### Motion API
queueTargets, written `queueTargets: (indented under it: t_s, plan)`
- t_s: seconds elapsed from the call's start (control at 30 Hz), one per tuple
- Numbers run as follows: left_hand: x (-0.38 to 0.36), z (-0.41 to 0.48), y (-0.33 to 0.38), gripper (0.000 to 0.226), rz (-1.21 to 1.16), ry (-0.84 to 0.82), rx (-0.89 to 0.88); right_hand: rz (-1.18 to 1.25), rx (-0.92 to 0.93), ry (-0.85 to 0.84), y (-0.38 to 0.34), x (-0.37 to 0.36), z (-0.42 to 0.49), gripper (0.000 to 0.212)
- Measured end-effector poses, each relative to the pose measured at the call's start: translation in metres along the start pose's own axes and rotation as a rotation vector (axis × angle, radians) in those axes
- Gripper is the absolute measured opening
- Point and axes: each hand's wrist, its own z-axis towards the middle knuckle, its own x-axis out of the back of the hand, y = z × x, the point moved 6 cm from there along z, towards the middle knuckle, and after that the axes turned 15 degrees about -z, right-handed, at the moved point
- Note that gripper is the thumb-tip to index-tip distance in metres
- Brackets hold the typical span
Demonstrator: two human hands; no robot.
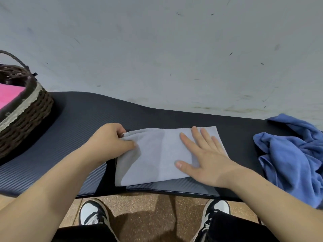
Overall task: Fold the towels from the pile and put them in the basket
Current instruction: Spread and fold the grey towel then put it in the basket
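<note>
1. Pinching the far-left corner of the grey towel (157, 158), the left hand (111, 142) curls round the cloth. The right hand (206, 158) lies flat on its right half, fingers spread, the two hands apart.
2. The grey towel lies part-folded on the black mat (78, 119), between the basket (29, 112) and the blue towel (293, 154).
3. Progress, as I judge it: a pink towel (8, 96) is already in the basket, the grey one is mid-fold, and the crumpled blue one waits.
4. Count: one basket and three towels. I cannot tell whether the blue heap hides more.

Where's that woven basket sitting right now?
In the head view, the wicker basket sits at the far left on the black mat, left of the grey towel being folded, with a pink cloth inside.
</note>
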Motion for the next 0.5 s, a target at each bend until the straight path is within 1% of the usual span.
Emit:
queueTargets:
  t_s: [0.1, 0.17, 0.23, 0.3, 0.37, 0.5]
  plan:
    - [0.007, -0.007, 0.01, 0.024, -0.164, 0.04, -0.064, -0.062, -0.017, -0.041, 0.002, -0.008, 0.005, 0.086]
    - [0.008, -0.011, 0.009, 0.026, -0.237, 0.028, -0.035, -0.087, -0.024, -0.044, 0.0, -0.01, 0.006, 0.087]
    - [0.002, -0.016, 0.0, 0.031, -0.256, -0.061, 0.071, -0.101, -0.025, -0.054, -0.003, -0.012, 0.007, 0.087]
    - [-0.004, -0.021, -0.009, 0.024, -0.263, -0.155, 0.137, -0.094, -0.025, -0.061, -0.003, -0.011, 0.007, 0.088]
    - [-0.001, -0.026, -0.007, 0.016, -0.306, -0.166, 0.089, -0.073, -0.024, -0.06, -0.002, -0.009, 0.006, 0.088]
    - [0.016, -0.035, 0.003, 0.03, -0.374, -0.069, 0.002, -0.012, -0.027, -0.063, -0.01, -0.008, 0.001, 0.085]
